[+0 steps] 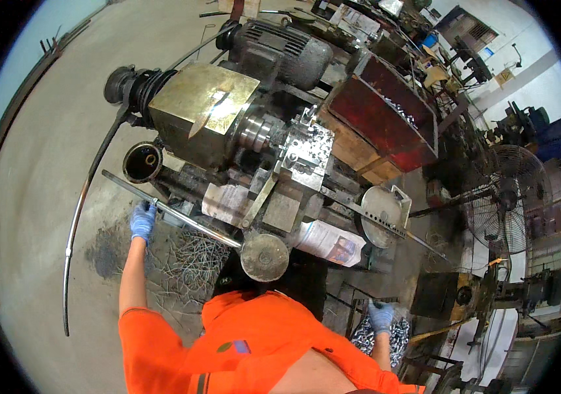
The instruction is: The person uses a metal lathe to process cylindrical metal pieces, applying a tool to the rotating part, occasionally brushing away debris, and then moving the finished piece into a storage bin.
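Observation:
My left hand (142, 221), in a blue glove, closes its fingertips on a long metal bar (188, 220) that slants along the front of a lathe. My right hand (380, 316), also gloved, is low on the right above a heap of small shiny metal parts (398, 336). Its fingers look curled; what they hold, if anything, is too small to make out. The lathe's chuck (254, 133) faces a tool slide (306, 154) carrying scattered metal bits. A round metal disc (264, 257) sits at the near end of the slide, just before my body.
A brass-coloured cover (205, 98) tops the headstock, with a motor (283, 54) behind. Thin metal shavings (195, 259) lie tangled on the floor. A red metal bin (385, 108) stands at the back right. A large fan (507, 197) is farther right. A long lever (78, 223) hangs left.

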Demonstrator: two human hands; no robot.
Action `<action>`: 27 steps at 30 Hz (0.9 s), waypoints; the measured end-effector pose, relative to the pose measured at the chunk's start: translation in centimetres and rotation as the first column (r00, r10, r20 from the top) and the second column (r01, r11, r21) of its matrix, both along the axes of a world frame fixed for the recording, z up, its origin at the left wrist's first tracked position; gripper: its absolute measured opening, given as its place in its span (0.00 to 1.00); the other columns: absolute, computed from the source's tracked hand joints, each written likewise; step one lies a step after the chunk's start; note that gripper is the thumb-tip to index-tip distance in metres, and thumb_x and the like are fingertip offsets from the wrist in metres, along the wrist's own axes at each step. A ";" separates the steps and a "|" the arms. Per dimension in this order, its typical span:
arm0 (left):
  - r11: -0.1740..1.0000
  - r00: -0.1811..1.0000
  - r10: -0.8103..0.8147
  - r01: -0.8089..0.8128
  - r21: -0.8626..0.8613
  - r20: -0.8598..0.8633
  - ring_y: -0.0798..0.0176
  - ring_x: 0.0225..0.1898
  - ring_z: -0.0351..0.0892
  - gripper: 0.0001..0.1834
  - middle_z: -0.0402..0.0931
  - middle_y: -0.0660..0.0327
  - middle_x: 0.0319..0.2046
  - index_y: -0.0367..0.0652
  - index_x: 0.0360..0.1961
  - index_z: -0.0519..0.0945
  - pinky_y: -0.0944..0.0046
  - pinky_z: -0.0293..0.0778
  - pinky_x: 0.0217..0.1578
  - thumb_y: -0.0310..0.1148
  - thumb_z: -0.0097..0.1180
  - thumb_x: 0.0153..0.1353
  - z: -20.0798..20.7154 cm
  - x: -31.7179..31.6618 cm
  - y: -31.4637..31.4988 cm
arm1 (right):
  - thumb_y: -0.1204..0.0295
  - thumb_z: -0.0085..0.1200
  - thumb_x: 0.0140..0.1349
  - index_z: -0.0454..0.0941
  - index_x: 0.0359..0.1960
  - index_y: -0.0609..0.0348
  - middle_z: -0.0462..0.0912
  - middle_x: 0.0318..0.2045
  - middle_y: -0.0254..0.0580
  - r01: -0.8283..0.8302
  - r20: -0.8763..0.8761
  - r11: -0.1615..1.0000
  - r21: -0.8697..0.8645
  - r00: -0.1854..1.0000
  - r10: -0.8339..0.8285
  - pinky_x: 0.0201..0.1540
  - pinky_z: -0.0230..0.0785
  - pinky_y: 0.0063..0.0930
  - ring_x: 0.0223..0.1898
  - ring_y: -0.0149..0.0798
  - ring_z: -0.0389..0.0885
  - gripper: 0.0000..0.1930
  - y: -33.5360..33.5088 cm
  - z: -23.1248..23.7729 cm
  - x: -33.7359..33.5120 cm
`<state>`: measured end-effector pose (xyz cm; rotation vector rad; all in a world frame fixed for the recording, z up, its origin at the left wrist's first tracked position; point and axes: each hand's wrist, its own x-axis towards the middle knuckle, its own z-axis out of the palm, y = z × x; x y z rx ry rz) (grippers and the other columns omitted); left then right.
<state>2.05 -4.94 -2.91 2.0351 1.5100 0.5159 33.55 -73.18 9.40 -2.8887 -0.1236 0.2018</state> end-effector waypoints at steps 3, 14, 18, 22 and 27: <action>0.990 0.934 -0.121 0.140 0.033 -0.335 0.47 0.35 0.78 0.18 0.79 0.49 0.30 0.45 0.33 0.81 0.53 0.72 0.38 0.48 0.55 0.49 1.9 1.5 -0.7 | 0.55 0.58 0.51 0.82 0.27 0.64 0.82 0.26 0.52 0.063 -0.044 0.996 0.068 0.997 -0.060 0.38 0.72 0.33 0.30 0.45 0.83 0.20 -3.3 -0.6 0.2; 0.721 0.418 -0.405 0.693 -0.003 -0.813 0.53 0.36 0.80 0.17 0.80 0.58 0.34 0.50 0.32 0.82 0.56 0.74 0.35 0.48 0.49 0.51 -2.0 3.5 -0.5 | 0.54 0.42 0.62 0.79 0.38 0.57 0.83 0.34 0.41 -0.594 -0.618 0.796 -0.120 0.672 0.408 0.37 0.70 0.35 0.36 0.42 0.80 0.20 -10.3 -17.7 -8.9; 0.996 0.957 -0.017 0.043 0.081 -0.290 0.54 0.41 0.78 0.20 0.80 0.58 0.36 0.49 0.33 0.81 0.57 0.73 0.42 0.52 0.54 0.48 -2.6 6.7 -5.6 | 0.60 0.37 0.66 0.76 0.39 0.53 0.82 0.32 0.37 -0.678 -0.582 0.698 -0.230 0.670 0.460 0.32 0.69 0.33 0.32 0.42 0.79 0.15 -6.8 -14.1 -8.4; 0.915 0.731 -0.364 0.397 -0.074 -0.578 0.47 0.35 0.79 0.19 0.80 0.54 0.32 0.48 0.31 0.82 0.52 0.74 0.35 0.51 0.50 0.49 -5.1 4.3 -2.8 | 0.58 0.44 0.62 0.77 0.33 0.56 0.81 0.26 0.40 -0.188 -0.606 0.980 -0.062 0.788 0.113 0.30 0.67 0.31 0.27 0.40 0.78 0.16 -6.5 -15.1 -6.0; 0.970 0.837 -0.243 0.214 -0.116 -0.491 0.50 0.42 0.77 0.22 0.78 0.53 0.40 0.49 0.37 0.81 0.54 0.73 0.40 0.53 0.48 0.51 -1.4 6.4 -5.5 | 0.59 0.57 0.55 0.79 0.28 0.64 0.80 0.22 0.39 0.267 -0.524 0.917 0.297 0.848 -0.077 0.28 0.67 0.26 0.24 0.33 0.77 0.17 -5.4 -14.5 -4.3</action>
